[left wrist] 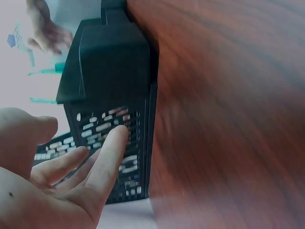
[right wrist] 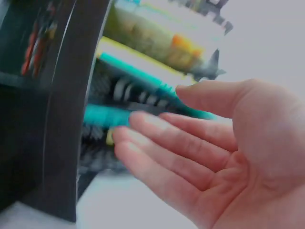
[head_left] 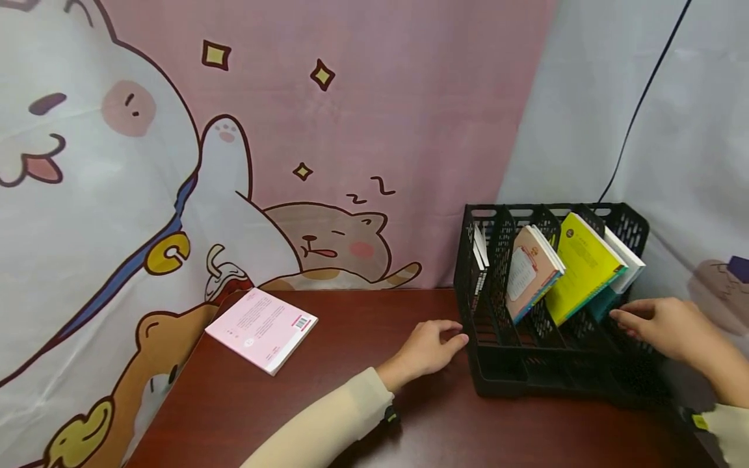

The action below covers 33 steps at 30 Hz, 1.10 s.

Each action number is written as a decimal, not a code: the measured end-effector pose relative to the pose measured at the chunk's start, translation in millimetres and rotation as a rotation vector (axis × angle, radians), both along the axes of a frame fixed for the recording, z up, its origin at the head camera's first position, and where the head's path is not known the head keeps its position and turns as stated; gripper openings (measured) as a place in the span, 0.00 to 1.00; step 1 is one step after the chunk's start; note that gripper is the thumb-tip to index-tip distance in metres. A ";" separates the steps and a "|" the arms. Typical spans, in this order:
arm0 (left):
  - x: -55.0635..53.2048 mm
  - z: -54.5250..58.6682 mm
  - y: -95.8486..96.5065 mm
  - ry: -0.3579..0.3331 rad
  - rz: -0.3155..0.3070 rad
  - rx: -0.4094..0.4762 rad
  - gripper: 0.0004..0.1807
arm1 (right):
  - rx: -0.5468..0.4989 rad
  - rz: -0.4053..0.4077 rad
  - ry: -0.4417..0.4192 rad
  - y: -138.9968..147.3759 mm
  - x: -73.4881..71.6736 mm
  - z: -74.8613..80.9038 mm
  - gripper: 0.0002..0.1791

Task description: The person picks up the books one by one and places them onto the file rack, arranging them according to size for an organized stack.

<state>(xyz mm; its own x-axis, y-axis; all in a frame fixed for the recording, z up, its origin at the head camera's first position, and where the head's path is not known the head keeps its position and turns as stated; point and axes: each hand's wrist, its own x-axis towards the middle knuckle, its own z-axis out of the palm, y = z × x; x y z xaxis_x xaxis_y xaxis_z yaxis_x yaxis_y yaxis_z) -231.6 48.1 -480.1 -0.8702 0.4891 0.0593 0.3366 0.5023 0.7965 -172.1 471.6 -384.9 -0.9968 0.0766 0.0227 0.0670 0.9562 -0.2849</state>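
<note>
A black plastic book rack (head_left: 503,374) with several upright compartments stands at the right of the table. Beside its left side is my left hand (head_left: 430,348), empty, with fingers loosely bent; in the left wrist view the index fingertip is right at the perforated side panel (left wrist: 128,162). My right hand (head_left: 673,325) is at the rack's right end, fingers relaxed and holding nothing, close to a white-and-teal book (head_left: 629,253). Leaning in other compartments are a yellow book (head_left: 585,266), a salmon-coloured book (head_left: 529,266) and a thin dark-and-white book (head_left: 480,266).
A pink book (head_left: 263,328) lies flat at the left back of the reddish-brown table (head_left: 363,325). Behind the table hangs a pink and white cartoon curtain (head_left: 433,130). A dark cord (head_left: 643,97) runs down behind the rack.
</note>
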 end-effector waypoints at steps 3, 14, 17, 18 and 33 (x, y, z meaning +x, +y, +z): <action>-3.8 0.0 -10.5 -0.039 0.005 0.079 0.22 | -0.095 0.044 0.044 -32.0 16.4 1.3 0.28; -19.8 -0.6 -83.8 -0.049 0.121 0.213 0.17 | -0.625 0.313 0.059 -203.2 26.8 -43.7 0.14; -27.3 0.7 -106.3 -0.032 0.157 0.224 0.17 | -0.766 0.367 -0.014 -241.9 21.7 -56.8 0.13; -29.8 0.5 -113.5 -0.029 0.173 0.227 0.17 | -0.802 0.384 -0.039 -254.1 19.6 -60.8 0.13; -79.8 4.3 -262.2 0.158 0.558 -0.102 0.21 | -1.224 0.431 -0.432 -399.8 -35.8 -98.5 0.28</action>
